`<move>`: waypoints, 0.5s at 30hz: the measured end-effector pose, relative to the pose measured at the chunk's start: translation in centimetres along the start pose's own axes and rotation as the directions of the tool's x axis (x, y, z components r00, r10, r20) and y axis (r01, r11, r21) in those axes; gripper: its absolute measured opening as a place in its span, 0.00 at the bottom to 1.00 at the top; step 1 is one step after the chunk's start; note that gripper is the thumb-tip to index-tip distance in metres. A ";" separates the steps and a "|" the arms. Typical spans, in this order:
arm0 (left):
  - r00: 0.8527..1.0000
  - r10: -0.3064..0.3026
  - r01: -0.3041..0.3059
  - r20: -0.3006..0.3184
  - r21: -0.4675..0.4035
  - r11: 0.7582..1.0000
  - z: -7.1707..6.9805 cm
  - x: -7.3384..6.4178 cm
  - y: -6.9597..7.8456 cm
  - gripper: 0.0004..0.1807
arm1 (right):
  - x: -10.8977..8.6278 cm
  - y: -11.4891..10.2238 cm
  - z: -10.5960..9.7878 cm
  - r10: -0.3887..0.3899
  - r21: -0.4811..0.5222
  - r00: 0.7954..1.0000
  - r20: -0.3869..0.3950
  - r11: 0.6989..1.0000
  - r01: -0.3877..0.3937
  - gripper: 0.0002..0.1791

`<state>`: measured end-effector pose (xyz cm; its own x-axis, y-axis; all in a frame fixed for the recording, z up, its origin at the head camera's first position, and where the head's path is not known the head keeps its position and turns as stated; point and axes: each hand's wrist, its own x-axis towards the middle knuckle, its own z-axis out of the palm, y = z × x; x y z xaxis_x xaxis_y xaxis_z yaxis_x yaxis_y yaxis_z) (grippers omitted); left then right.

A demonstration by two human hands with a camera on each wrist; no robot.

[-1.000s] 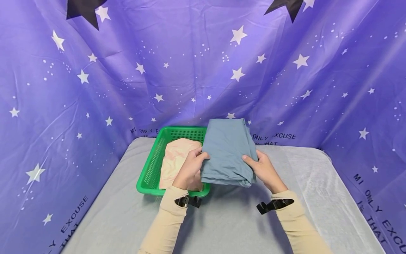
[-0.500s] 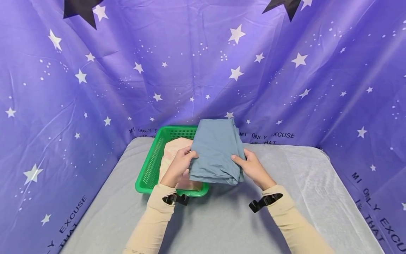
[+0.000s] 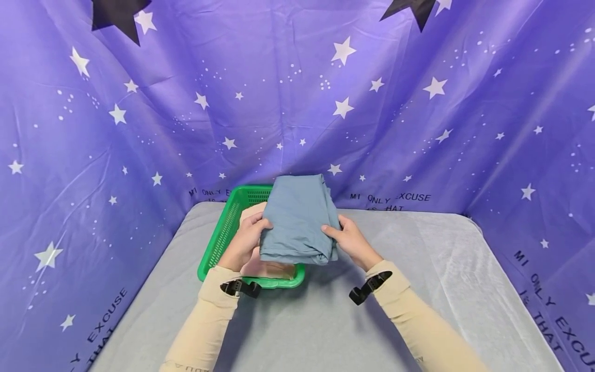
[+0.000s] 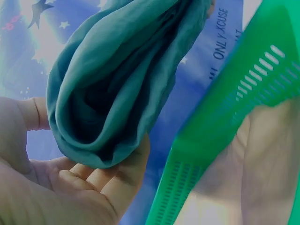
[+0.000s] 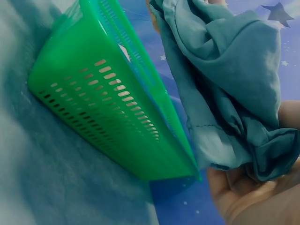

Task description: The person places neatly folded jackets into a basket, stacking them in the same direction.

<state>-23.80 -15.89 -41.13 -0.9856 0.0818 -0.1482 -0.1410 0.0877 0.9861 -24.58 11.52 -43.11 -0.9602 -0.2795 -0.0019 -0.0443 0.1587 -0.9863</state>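
Note:
A folded blue-grey garment is held up over the right part of a green plastic basket. My left hand grips its left edge, thumb on top and fingers beneath. At the opposite edge my right hand pinches it the same way. The left wrist view shows the garment as a rounded, layered fold between thumb and fingers. In the right wrist view, loose folds of the garment hang beside the basket's wall. Beneath it, a folded pale pink cloth lies in the basket, partly covered from sight.
The basket stands on a table with a light grey cloth, left of centre near the back. A purple curtain with white stars rises behind and along both sides. Black straps with small devices sit on both wrists.
Both hands have carried the folded garment leftward, from beside the basket to over its right part. More of the pink cloth is now hidden. The grip looks the same.

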 end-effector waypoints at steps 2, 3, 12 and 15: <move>1.000 -0.001 0.001 -0.004 0.004 1.000 -0.7 0.1 -0.2 0.30 | 0.4 0.1 0.6 -0.003 0.013 1.000 0.014 1.000 0.003 0.26; 1.000 -0.002 0.002 -0.005 0.009 1.000 -1.0 0.2 -0.3 0.30 | 0.5 0.1 0.8 -0.004 0.017 1.000 0.019 1.000 0.003 0.26; 0.999 -0.020 0.022 -0.030 0.051 0.998 -3.4 0.2 -1.0 0.33 | 1.7 0.7 3.0 0.020 0.044 0.998 0.066 0.999 -0.023 0.25; 0.999 -0.026 0.027 -0.028 0.053 0.998 -4.1 0.1 -1.2 0.33 | 2.0 0.7 3.6 0.026 0.034 0.996 0.081 0.999 -0.028 0.25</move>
<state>-24.15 -20.03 -42.05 -0.9839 0.0516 -0.1713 -0.1625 0.1425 0.9764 -25.54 7.68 -44.42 -0.9353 -0.3515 -0.0405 -0.0075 0.1343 -0.9909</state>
